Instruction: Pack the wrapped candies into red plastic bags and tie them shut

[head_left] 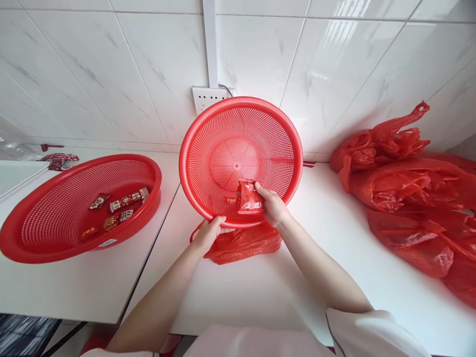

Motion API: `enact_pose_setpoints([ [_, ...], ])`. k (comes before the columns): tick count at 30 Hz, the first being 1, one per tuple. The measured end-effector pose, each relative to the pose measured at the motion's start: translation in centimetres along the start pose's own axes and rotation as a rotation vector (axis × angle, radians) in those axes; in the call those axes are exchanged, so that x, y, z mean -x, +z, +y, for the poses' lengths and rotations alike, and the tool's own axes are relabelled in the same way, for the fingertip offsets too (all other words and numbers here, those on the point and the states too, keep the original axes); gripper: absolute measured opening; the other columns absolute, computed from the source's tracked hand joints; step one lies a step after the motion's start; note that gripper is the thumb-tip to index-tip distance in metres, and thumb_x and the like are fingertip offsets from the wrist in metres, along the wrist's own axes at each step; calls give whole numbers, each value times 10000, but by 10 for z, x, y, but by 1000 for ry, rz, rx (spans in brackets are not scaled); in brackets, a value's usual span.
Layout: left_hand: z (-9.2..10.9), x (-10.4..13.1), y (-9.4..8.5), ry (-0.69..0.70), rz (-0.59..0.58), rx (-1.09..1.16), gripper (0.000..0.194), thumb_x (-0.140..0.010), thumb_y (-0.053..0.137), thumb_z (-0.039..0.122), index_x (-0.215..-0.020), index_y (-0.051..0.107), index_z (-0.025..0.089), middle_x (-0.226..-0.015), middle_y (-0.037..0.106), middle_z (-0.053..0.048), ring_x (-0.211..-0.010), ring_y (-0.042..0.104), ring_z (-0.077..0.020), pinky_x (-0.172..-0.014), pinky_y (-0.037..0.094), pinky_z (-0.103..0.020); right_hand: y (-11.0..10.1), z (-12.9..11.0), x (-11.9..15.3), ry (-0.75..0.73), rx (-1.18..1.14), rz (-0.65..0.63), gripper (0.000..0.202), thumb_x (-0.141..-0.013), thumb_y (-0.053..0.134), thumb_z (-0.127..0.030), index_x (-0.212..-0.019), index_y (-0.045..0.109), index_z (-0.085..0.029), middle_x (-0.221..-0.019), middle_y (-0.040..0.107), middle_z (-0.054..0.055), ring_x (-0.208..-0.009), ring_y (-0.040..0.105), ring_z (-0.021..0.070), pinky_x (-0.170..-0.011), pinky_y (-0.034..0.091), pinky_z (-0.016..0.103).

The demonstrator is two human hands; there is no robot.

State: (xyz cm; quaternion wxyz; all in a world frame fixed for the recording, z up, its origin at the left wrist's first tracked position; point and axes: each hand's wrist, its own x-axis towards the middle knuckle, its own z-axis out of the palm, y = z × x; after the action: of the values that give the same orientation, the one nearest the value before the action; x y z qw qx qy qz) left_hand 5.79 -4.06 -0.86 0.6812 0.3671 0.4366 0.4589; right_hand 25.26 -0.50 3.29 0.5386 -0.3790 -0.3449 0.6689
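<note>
A round red plastic colander (201, 134) is tipped toward me in the middle, its perforated inside showing. My left hand (210, 234) is closed on its near rim, thumb on top. In my right hand (273, 204) is a red snack packet (250, 196), pinched under the thumb over the lower right inside of the colander. Another small red wrapper with yellow print (231, 201) shows beside that packet, partly hidden by it. Beneath the colander's near rim lies a crumpled red plastic bag (245, 243) on the white tabletop (230, 297).
At left stands a second red colander (55, 198) with several wrapped snacks (128, 199) inside. Filled red plastic bags (412, 183) crowd the right side. A power strip (208, 98) sits against the tiled wall behind. A seam (154, 248) divides the tables.
</note>
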Motion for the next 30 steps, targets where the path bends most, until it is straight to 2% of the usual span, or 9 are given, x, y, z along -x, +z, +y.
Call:
enact_pose_setpoints([
  [4, 0, -1, -2, -27, 16, -12, 212, -786, 651, 303, -952, 655, 171, -957, 701, -56, -1012, 676, -286, -983, 493, -544, -6, 3, -5, -22, -14, 90, 274, -767, 692, -448, -779, 697, -174, -737, 741, 41, -696, 709, 225, -737, 583, 379],
  [7, 3, -1, -3, 7, -9, -13, 231, -806, 629, 288, -1004, 647, 170, -1045, 690, -71, -1053, 659, -288, -967, 505, -545, -9, 2, -8, -9, -49, 166, 228, -783, 652, -407, -827, 698, -188, -770, 750, 33, -698, 709, 215, -691, 589, 355],
  [9, 6, -1, -5, 37, -9, -5, 218, -809, 625, 282, -994, 644, 168, -1085, 680, -77, -1078, 646, -286, -967, 510, -539, -10, -3, -7, 33, -49, 106, 325, -813, 612, -482, -947, 694, -197, -832, 757, 42, -702, 713, 219, -605, 584, 343],
  [11, 9, -3, -7, 56, 15, 3, 204, -799, 633, 279, -967, 641, 164, -1084, 679, -78, -1080, 643, -284, -969, 510, -537, -10, -10, -2, 107, -8, -43, 533, -838, 516, -637, -1094, 666, -195, -909, 756, 76, -701, 714, 236, -488, 549, 329],
  [13, 11, -5, -9, 74, 36, 19, 204, -783, 641, 266, -956, 634, 159, -1081, 679, -77, -1077, 643, -281, -973, 505, -543, -9, -17, 6, 145, 76, -194, 615, -830, 506, -683, -1182, 635, -195, -980, 747, 97, -714, 715, 236, -457, 528, 308],
  [16, 14, -7, -11, 97, 42, 53, 226, -763, 642, 246, -965, 626, 148, -1086, 676, -82, -1082, 639, -278, -979, 495, -554, -7, -24, 15, 36, 216, -335, 493, -761, 741, -448, -1175, 633, -202, -1086, 725, 78, -872, 706, 212, -692, 576, 312],
  [19, 15, -8, -11, 95, 38, 70, 272, -761, 635, 242, -1017, 626, 150, -1092, 680, -86, -1086, 636, -278, -976, 496, -553, -6, -23, 18, -56, 311, -380, 443, -709, 804, -311, -1110, 667, -181, -1100, 720, 69, -975, 678, 207, -881, 533, 344],
  [25, 13, -6, -10, 85, 16, 39, 199, -787, 628, 272, -947, 641, 154, -1110, 677, -81, -1088, 628, -269, -977, 506, -525, -6, -15, 14, -139, 334, -333, 306, -744, 770, -306, -1007, 727, -155, -992, 740, 56, -929, 683, 197, -901, 514, 343],
  [30, 9, -4, -6, 69, 32, 38, 146, -757, 652, 280, -817, 632, 149, -961, 695, -64, -1056, 640, -264, -985, 500, -513, -4, -11, 12, -98, 220, -313, 291, -727, 788, -312, -973, 734, -167, -951, 751, 53, -876, 706, 200, -889, 540, 355],
])
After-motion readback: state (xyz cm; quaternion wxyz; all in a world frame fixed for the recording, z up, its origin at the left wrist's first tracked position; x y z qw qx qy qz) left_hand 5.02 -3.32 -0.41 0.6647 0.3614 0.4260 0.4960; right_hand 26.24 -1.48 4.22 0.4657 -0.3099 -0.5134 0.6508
